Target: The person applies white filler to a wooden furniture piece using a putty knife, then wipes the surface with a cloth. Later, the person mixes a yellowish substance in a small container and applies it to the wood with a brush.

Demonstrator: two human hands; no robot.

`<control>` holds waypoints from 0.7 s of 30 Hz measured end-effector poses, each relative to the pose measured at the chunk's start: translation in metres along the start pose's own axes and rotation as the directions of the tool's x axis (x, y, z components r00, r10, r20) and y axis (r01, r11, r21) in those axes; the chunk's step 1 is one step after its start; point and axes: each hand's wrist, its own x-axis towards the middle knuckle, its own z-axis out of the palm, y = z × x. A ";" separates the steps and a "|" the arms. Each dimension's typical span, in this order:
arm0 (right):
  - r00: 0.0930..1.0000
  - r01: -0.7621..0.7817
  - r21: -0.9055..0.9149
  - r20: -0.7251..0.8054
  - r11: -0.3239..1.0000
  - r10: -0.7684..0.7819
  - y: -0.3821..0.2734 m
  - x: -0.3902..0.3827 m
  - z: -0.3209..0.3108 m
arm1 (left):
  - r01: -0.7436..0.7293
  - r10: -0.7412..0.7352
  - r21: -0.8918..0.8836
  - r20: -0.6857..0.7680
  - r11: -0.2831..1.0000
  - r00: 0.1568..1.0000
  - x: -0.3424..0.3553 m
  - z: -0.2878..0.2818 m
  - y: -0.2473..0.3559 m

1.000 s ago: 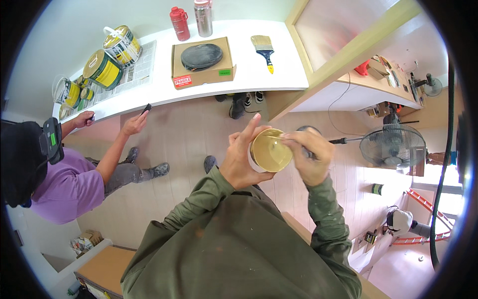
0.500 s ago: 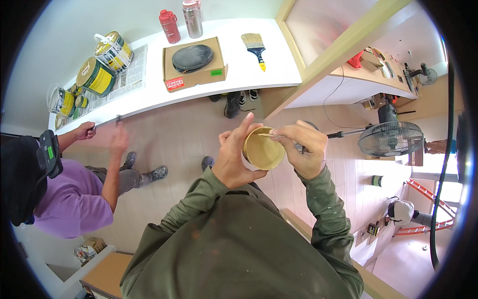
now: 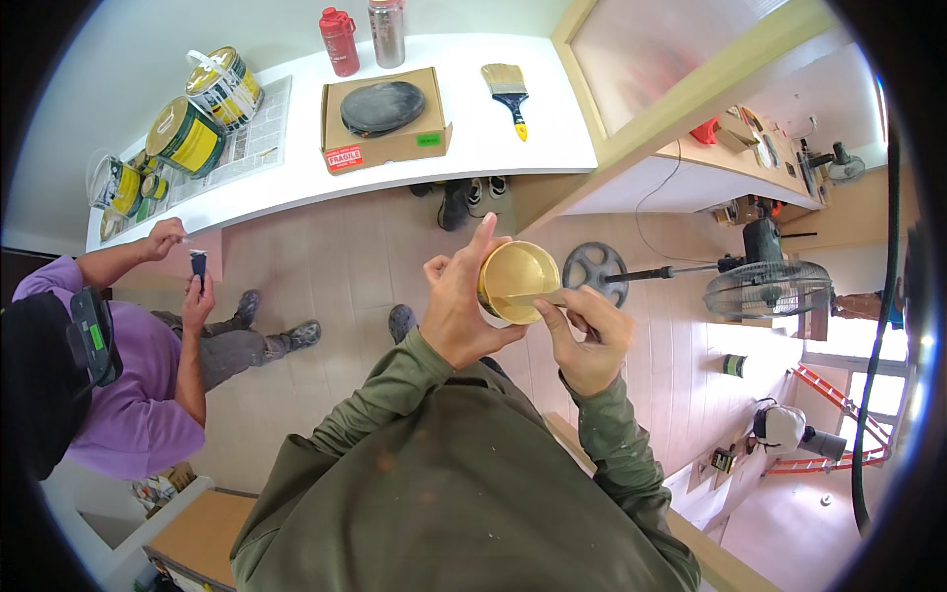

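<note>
My left hand (image 3: 460, 301) wraps around a small round tub (image 3: 533, 255), its thumb and fingers on opposite sides. The tub is open at the top and yellowish inside; I cannot tell how full it is. In my right hand (image 3: 592, 342), a thin flat stick (image 3: 533, 298) is pinched between thumb and fingers. Its tip reaches over the near rim into the tub. Both hands are in front of my chest, above the floor.
A white counter (image 3: 473, 148) holds paint cans (image 3: 184, 138), a cardboard box (image 3: 387, 156) with a dark oval pad, a wide paintbrush (image 3: 509, 99) and bottles (image 3: 338, 41). At left, a person in purple (image 3: 138, 395) holds a small brush (image 3: 198, 263). A fan (image 3: 767, 289) stands right.
My right hand has shifted toward me and slightly left, bringing the stick from the tub's far side to its near side. The other person's hands have moved closer together.
</note>
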 end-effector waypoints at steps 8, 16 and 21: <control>0.987 0.093 -0.136 -0.117 0.986 -0.109 0.008 0.016 -0.014 | 0.011 -0.011 -0.021 0.008 1.000 1.000 0.003 -0.002 0.006; 0.950 0.309 -0.007 0.049 0.951 -0.308 0.010 0.007 -0.003 | 0.021 -0.020 -0.014 0.018 1.000 1.000 0.002 -0.006 0.004; 0.984 0.172 -0.079 -0.042 0.982 -0.175 0.009 0.012 -0.012 | 0.001 -0.001 -0.017 0.012 1.000 1.000 0.001 -0.010 0.005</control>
